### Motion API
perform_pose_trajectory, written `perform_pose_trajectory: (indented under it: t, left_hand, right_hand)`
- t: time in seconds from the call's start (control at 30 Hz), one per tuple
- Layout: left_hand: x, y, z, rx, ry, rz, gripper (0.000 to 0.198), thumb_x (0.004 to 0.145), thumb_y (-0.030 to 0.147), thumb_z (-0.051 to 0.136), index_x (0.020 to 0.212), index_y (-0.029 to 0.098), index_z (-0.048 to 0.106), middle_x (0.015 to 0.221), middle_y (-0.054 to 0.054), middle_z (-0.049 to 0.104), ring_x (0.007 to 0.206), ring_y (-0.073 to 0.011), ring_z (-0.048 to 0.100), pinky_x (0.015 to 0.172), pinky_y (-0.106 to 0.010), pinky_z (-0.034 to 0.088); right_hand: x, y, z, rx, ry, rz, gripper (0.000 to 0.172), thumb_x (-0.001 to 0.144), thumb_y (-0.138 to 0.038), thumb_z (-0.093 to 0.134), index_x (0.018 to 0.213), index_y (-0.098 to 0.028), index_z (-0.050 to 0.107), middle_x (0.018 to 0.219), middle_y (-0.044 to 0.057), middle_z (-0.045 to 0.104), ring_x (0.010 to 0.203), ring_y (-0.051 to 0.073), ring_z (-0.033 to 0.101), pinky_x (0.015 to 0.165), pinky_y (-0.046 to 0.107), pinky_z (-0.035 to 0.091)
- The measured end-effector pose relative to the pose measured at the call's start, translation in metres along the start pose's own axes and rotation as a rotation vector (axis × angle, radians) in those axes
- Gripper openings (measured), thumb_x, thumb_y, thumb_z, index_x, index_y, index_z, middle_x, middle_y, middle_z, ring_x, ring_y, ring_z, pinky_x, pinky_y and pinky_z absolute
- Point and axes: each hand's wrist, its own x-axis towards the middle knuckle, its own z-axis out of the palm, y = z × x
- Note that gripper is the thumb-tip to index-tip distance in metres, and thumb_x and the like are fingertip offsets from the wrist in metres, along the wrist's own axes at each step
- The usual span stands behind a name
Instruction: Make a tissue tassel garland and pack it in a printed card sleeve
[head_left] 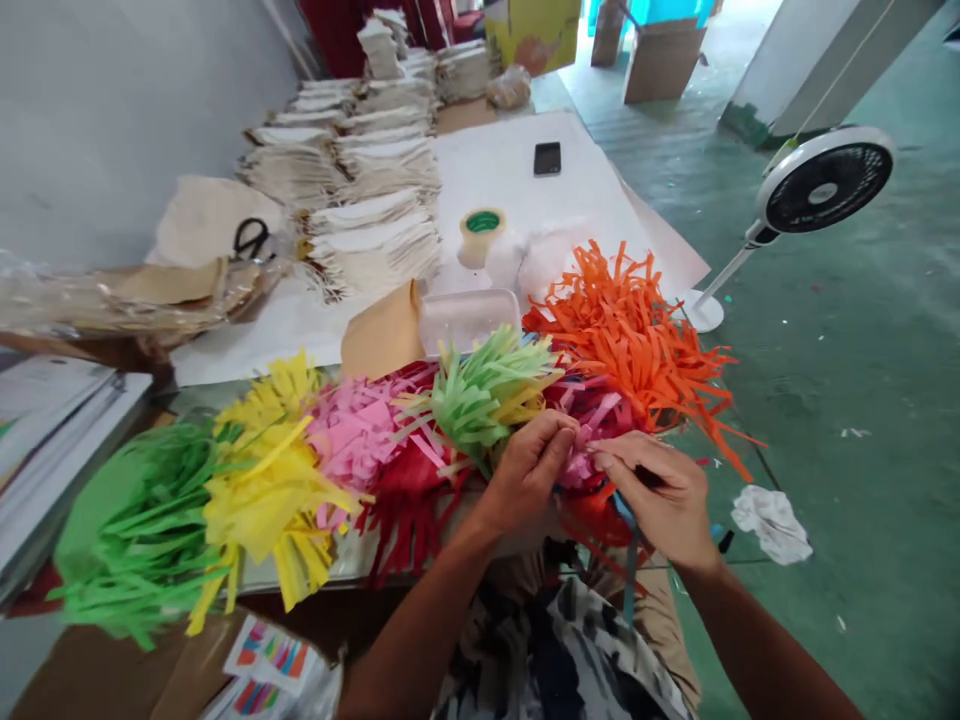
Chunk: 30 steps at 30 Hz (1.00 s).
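Note:
My left hand (531,468) and my right hand (666,492) are close together at the table's front edge, thumbs and forefingers pinched. Between them is a pink tissue-paper tassel (579,468), its thin top at my fingertips. Right behind my left hand lies a light green tassel bunch (480,390). A large heap of orange fringed paper (626,340) spreads behind my right hand. To the left lie pink fringe (367,420), dark red fringe (405,505), yellow fringe (274,480) and green fringe (142,530). More red and blue strips hang below my hands, partly hidden.
Beyond the fringes are a clear plastic tray (471,315), a brown paper piece (382,335), a tape roll (482,230) and a phone (547,158). Stacks of off-white bundles (382,240) fill the back left, near black-handled scissors (251,238). A fan (821,190) stands at right.

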Motion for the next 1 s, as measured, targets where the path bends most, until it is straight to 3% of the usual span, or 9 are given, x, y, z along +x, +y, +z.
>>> perform_pose_trajectory:
  t: [0.23,0.4,0.6,0.77,1.0]
  left_hand:
    - [-0.014,-0.004,0.008,-0.151,0.013,0.026,0.045,0.102,0.056,0.061,0.081,0.017,0.059,0.073,0.002,0.051,0.066,-0.0108,0.044,0.062,-0.024,0.038]
    - [-0.014,-0.003,0.005,-0.245,0.055,0.045,0.039,0.093,0.053,0.076,0.088,0.017,0.064,0.077,0.002,0.057,0.065,-0.0093,0.051,0.062,-0.022,0.043]
    - [-0.014,-0.009,0.009,-0.275,0.09,0.049,0.039,0.091,0.053,0.079,0.087,0.017,0.066,0.076,0.003,0.058,0.063,-0.0082,0.051,0.06,-0.02,0.044]
    - [-0.014,-0.014,0.012,-0.332,0.125,0.027,0.042,0.086,0.055,0.083,0.085,0.017,0.067,0.075,0.002,0.06,0.061,-0.0079,0.052,0.059,-0.021,0.046]
    - [-0.015,-0.018,0.011,-0.371,0.146,0.023,0.04,0.077,0.048,0.092,0.09,0.017,0.072,0.081,0.0,0.068,0.066,-0.0085,0.058,0.063,-0.021,0.048]
  right_hand:
    - [-0.018,0.0,0.007,-0.085,0.046,-0.1,0.018,0.097,-0.016,0.071,0.107,-0.027,0.082,0.096,0.001,0.081,0.081,0.015,0.073,0.076,0.03,0.058]
    - [-0.019,-0.005,0.007,-0.111,0.048,-0.056,0.011,0.099,-0.021,0.071,0.1,-0.025,0.081,0.088,-0.001,0.079,0.072,0.012,0.067,0.07,0.027,0.052]
    - [-0.016,-0.01,0.007,-0.11,0.05,0.011,0.009,0.097,-0.023,0.072,0.094,-0.023,0.081,0.08,-0.002,0.077,0.062,0.012,0.063,0.062,0.026,0.048]
    - [-0.017,-0.013,0.007,-0.098,0.078,-0.017,0.012,0.098,-0.026,0.072,0.101,-0.023,0.083,0.082,-0.001,0.078,0.061,0.011,0.062,0.06,0.026,0.047]
    - [-0.017,-0.021,0.004,-0.161,0.025,0.089,0.015,0.098,-0.032,0.072,0.093,-0.022,0.083,0.076,-0.001,0.077,0.06,0.012,0.062,0.058,0.027,0.044]
